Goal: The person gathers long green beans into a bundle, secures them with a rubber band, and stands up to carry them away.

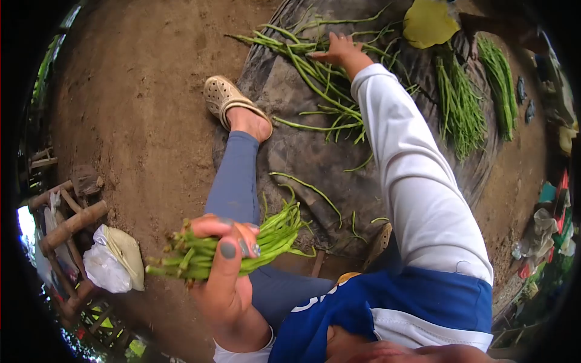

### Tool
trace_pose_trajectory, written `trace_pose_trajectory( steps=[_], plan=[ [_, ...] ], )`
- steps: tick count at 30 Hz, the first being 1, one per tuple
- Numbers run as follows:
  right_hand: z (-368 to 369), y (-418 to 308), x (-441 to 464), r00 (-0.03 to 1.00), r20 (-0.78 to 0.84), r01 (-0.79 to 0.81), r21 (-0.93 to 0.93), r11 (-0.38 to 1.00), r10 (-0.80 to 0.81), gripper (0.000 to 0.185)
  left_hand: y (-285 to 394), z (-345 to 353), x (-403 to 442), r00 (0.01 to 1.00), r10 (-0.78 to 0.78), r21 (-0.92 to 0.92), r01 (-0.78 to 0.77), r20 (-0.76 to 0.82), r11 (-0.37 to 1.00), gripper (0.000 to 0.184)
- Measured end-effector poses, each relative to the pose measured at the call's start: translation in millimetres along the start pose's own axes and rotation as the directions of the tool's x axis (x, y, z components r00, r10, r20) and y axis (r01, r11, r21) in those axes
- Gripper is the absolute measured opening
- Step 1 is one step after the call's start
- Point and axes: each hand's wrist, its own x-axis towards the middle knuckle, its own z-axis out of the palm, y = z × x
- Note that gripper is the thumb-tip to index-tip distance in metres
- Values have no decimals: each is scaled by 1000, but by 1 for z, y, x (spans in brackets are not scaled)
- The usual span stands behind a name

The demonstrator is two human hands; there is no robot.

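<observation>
My left hand (227, 260) is wrapped round a thick bundle of green long beans (272, 242), the stem ends sticking out to the left and the bean lengths trailing to the right. With its fingers apart, my right hand (344, 51) reaches over a loose pile of long beans (327, 88) on a dark, soiled sheet (296, 157) and touches some of them. A few single beans (315, 192) lie on the sheet between the two hands.
Two bean bundles (460, 103) (499, 85) lie at the upper right, near a yellow object (430, 24) and another person's arm (502, 30). My foot in a beige clog (227, 100) is at the sheet's left edge. White bags (109, 260) lie on bare soil.
</observation>
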Motion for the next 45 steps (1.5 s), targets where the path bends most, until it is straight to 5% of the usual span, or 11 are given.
trace_pose_trajectory(
  steps=[6, 18, 21, 24, 27, 28, 30, 36, 40, 43, 45],
  plan=[
    [39, -18, -65, 955, -157, 239, -94, 966, -251, 91, 8, 11, 16, 999, 15, 57, -18, 47, 998, 21],
    [49, 27, -284, 933, 267, 306, -230, 924, -242, 26, -8, 0, -9, 998, -68, -160, 64, -17, 985, 22],
    [34, 0, -301, 415, 898, 469, -74, 880, -146, 48, -14, -1, -11, 998, -66, -164, 67, 10, 984, 21],
    [11, 23, -320, 479, 823, -1, 348, 938, -305, 46, -21, -1, -12, 998, -61, -129, 58, -18, 990, 20],
    [33, 65, -271, 742, 670, -350, 364, 863, 18, 29, -26, -4, -15, 996, -82, -133, 79, -23, 988, 17],
    [47, 94, -259, 964, 263, -113, 316, 942, 27, 22, -28, -4, -15, 996, -84, -139, 80, -29, 987, 17],
    [50, 124, -250, 939, -69, -307, 273, 912, 337, 27, -30, -6, -16, 997, -79, -135, 75, -26, 988, 15],
    [98, 163, -221, 902, 165, -432, 299, 851, 400, 44, -27, 4, -11, 996, -45, -139, 33, -82, 990, 15],
    [78, 156, -185, 856, 473, -173, -118, 978, 208, 34, -31, 9, -7, 997, -59, -109, 54, -46, 993, 17],
    [62, 141, -191, 883, 243, -432, 755, 494, 401, 24, -33, 10, -3, 998, -61, -116, 63, 17, 991, 18],
    [21, 118, -204, 936, 250, -310, 918, 246, 248, 21, -37, 11, -2, 997, -81, -137, 80, 1, 987, 18]
  ],
)
